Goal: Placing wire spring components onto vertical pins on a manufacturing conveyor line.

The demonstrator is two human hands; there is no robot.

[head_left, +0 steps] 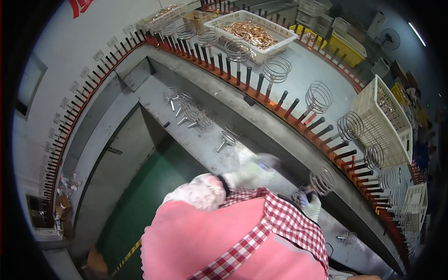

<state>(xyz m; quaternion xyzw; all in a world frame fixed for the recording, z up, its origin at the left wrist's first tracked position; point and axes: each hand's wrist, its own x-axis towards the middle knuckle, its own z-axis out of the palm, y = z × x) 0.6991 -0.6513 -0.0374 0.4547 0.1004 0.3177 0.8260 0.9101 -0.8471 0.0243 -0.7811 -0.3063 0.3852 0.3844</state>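
My left hand (261, 164), in a pale glove, is smeared by motion above the grey metal ledge; its fingers cannot be made out. Farther right, my gloved right hand (311, 205) is closed around the lower end of a spiral wire coil (323, 181), partly hidden by my apron. The coil's rings rise above the fingers, just in front of the rack. Along the ledge to the left lie several similar coils with short metal stems, among them a single coil (227, 138) nearest my left hand. Another coil (347, 238) rests right of my right hand.
A curved orange rail (289, 114) carries upright black-tipped rods, several bearing wire coils. Behind it stand a white basket (252, 30) of copper-coloured parts, a tall cream crate (383, 116) and a yellow crate (346, 48). Green floor (140, 196) shows beyond the ledge's left edge.
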